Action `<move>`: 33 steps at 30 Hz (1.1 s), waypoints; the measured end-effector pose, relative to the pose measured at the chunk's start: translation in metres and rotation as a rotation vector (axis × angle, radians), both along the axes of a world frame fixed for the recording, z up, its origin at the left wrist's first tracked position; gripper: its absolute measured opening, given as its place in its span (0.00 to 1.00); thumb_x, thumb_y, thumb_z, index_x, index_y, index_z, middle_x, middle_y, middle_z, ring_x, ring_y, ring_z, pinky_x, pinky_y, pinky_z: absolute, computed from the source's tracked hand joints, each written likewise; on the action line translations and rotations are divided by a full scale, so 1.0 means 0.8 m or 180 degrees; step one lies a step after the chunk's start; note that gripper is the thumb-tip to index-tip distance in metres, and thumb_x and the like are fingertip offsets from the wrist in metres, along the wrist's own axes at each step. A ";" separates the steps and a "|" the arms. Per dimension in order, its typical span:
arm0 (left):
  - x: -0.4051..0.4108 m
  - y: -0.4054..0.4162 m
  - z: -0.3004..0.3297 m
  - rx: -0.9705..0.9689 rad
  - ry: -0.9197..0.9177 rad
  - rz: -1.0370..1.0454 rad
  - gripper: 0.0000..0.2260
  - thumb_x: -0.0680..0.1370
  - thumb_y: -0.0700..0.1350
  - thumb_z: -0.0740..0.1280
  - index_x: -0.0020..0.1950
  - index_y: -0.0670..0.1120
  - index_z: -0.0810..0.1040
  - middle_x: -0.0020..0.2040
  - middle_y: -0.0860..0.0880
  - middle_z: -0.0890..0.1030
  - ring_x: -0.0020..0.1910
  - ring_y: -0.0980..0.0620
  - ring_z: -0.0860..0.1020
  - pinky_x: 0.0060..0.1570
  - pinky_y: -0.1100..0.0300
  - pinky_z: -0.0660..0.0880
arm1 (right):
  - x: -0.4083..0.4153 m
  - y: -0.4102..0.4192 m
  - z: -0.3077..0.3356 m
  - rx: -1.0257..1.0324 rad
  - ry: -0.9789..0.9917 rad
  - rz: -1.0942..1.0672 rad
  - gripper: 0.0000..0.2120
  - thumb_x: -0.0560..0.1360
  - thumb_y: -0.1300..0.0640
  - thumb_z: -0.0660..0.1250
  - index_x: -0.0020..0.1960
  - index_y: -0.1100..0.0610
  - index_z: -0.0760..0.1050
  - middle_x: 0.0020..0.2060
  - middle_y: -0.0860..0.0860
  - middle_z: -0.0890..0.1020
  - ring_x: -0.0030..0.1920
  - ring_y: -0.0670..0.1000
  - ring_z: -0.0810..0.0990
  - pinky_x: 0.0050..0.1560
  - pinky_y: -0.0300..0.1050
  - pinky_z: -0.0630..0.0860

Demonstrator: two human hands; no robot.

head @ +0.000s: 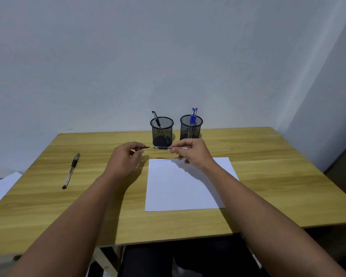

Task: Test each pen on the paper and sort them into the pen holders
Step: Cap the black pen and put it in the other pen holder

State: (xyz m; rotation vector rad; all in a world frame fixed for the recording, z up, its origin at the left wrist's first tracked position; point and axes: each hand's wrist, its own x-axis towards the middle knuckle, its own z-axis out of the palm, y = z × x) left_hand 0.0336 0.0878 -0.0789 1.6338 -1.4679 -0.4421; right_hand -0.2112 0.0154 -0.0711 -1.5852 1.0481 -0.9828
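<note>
Paper [186, 186] lies nearest, faint marks at top edge; right hand [190, 151] pinches pen [162, 148], left hand [126, 156] pinches cap [142, 148], apart; likely recapping or uncapping; pen holders [161, 128] behind; spare pen [71, 170] lies far left

One wide head-worn view, forward and down over the table [268, 156]; both forearms near.

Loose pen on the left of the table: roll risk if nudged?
Probably. The loose pen has a slim round barrel lying flat on the smooth wooden table. Its clip, if there is one, may stop the roll. Likely light and stiff.
</note>
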 end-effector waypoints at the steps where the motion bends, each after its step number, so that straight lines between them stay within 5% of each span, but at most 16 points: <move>1: -0.003 0.000 0.003 -0.0029 0.0033 -0.0028 0.07 0.80 0.43 0.69 0.54 0.53 0.84 0.48 0.56 0.84 0.46 0.54 0.81 0.45 0.58 0.77 | 0.000 0.001 0.001 -0.0015 0.0000 0.0004 0.06 0.74 0.63 0.80 0.50 0.61 0.88 0.43 0.56 0.89 0.30 0.44 0.81 0.28 0.36 0.73; 13: -0.012 0.002 0.019 -0.0031 -0.0095 -0.0099 0.07 0.80 0.43 0.71 0.57 0.50 0.84 0.48 0.56 0.83 0.45 0.56 0.80 0.41 0.66 0.72 | 0.000 0.007 0.012 -0.0037 -0.0111 0.0106 0.04 0.74 0.64 0.78 0.47 0.57 0.87 0.44 0.60 0.89 0.30 0.45 0.80 0.29 0.39 0.73; 19: -0.024 -0.002 0.027 -0.0022 0.0014 -0.0305 0.07 0.78 0.43 0.73 0.54 0.51 0.85 0.47 0.55 0.85 0.42 0.60 0.80 0.40 0.73 0.72 | 0.002 0.010 0.009 0.0014 -0.0080 0.0182 0.04 0.75 0.63 0.79 0.47 0.55 0.87 0.41 0.53 0.89 0.31 0.44 0.80 0.30 0.38 0.74; 22: -0.029 -0.007 0.032 0.0101 0.0583 -0.0434 0.07 0.78 0.41 0.73 0.54 0.50 0.86 0.42 0.52 0.85 0.37 0.60 0.78 0.41 0.67 0.75 | 0.000 0.009 0.008 0.0136 -0.0241 0.0230 0.04 0.76 0.62 0.78 0.50 0.57 0.87 0.44 0.57 0.90 0.32 0.45 0.80 0.30 0.38 0.74; 27: -0.038 -0.009 0.045 0.0162 0.1537 -0.0499 0.08 0.81 0.37 0.68 0.58 0.42 0.84 0.47 0.43 0.86 0.46 0.51 0.84 0.52 0.57 0.82 | -0.006 0.005 0.010 0.0209 -0.0326 0.0243 0.07 0.77 0.63 0.77 0.54 0.61 0.86 0.50 0.64 0.88 0.32 0.45 0.80 0.30 0.37 0.73; 33: -0.064 -0.019 0.059 0.0066 0.2626 0.0087 0.05 0.79 0.38 0.70 0.53 0.40 0.84 0.42 0.43 0.86 0.41 0.50 0.84 0.50 0.58 0.83 | 0.011 0.009 0.016 0.0187 -0.0676 0.0194 0.07 0.79 0.67 0.74 0.56 0.67 0.85 0.38 0.52 0.88 0.30 0.42 0.78 0.31 0.34 0.75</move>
